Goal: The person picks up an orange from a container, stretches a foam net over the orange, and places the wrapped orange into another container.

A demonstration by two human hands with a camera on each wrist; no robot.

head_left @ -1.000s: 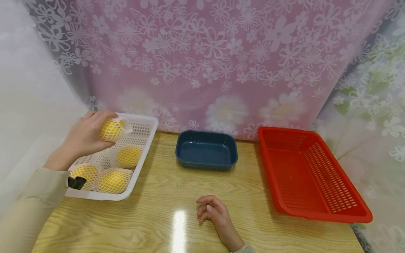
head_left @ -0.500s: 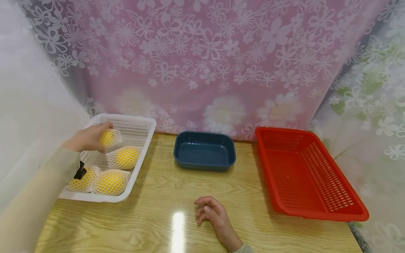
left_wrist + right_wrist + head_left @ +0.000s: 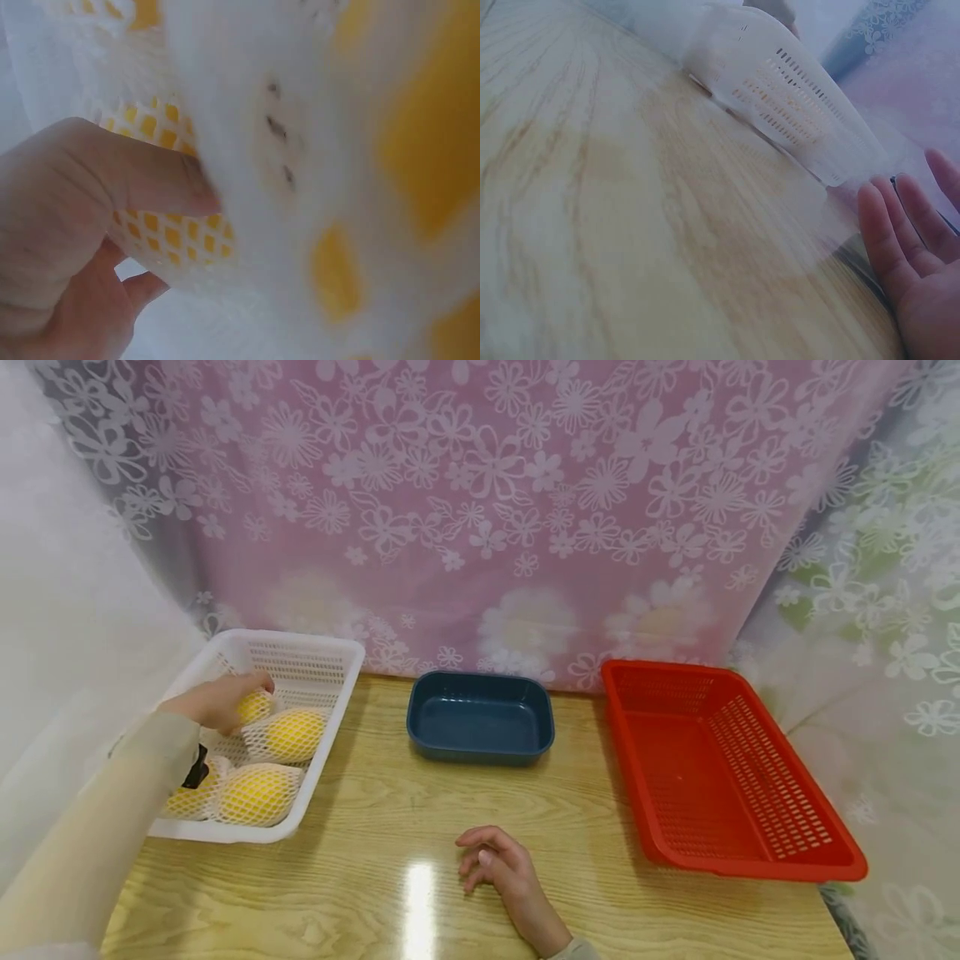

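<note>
In the head view my left hand [image 3: 217, 702] reaches down into the white slotted basket [image 3: 300, 662] at the left. It grips a yellow fruit [image 3: 255, 705] wrapped in a white foam net, low in the basket's back part. The left wrist view shows the thumb [image 3: 165, 176] pressed along the netted fruit [image 3: 165, 238], with fingers curled underneath. Close beside it lies another netted yellow fruit [image 3: 296, 735]. Two more sit at the front, one partly hidden by the wrist. My right hand [image 3: 506, 877] rests near the table's front, holding nothing, fingers loosely bent.
A dark blue rectangular dish [image 3: 480, 727] stands at the back middle of the wooden table [image 3: 360, 877]. On the right is a red slotted basket [image 3: 712, 793]. A pink flowered cloth [image 3: 480, 527] hangs behind; pale cloth borders both sides.
My left hand has lowered the netted fruit from above the white basket down into its back part, beside the other fruit. The right hand keeps its place; the view shifts slightly.
</note>
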